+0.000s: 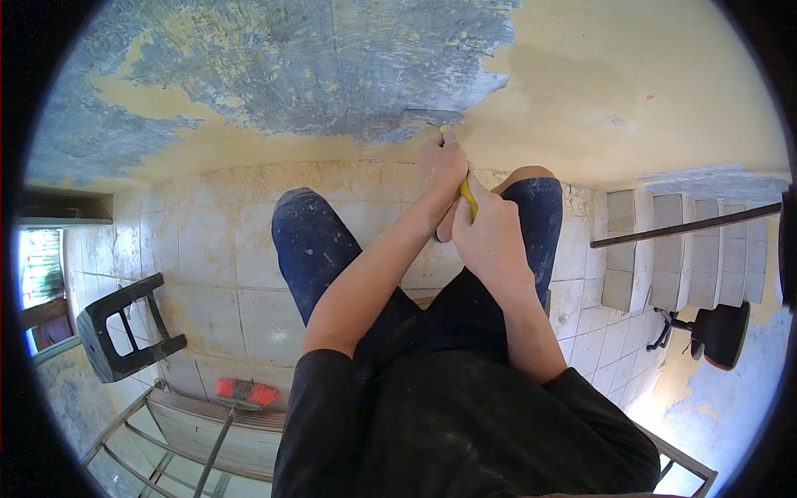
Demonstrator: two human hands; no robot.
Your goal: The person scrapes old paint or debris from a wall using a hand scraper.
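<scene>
A scraper with a yellow handle (468, 197) has its wide, flat metal blade (437, 116) against the wall, at the lower edge of a bare grey patch (332, 75). My left hand (445, 163) is closed round the handle close to the blade, the arm stretched forward. Farther back, my right hand (491, 231) grips the rear of the same handle. Yellow paint (573, 108) covers the wall to the right of the blade. Most of the handle is hidden under my fingers.
Crumbs and dust lie on the white tiled floor (274, 319) around my knees. At left stands a black plastic stool (137, 332); a broom with red bristles (247, 393) is behind it. Tiled steps (664, 249), a brown rail (689, 226) and a black chair (721, 334) are at right.
</scene>
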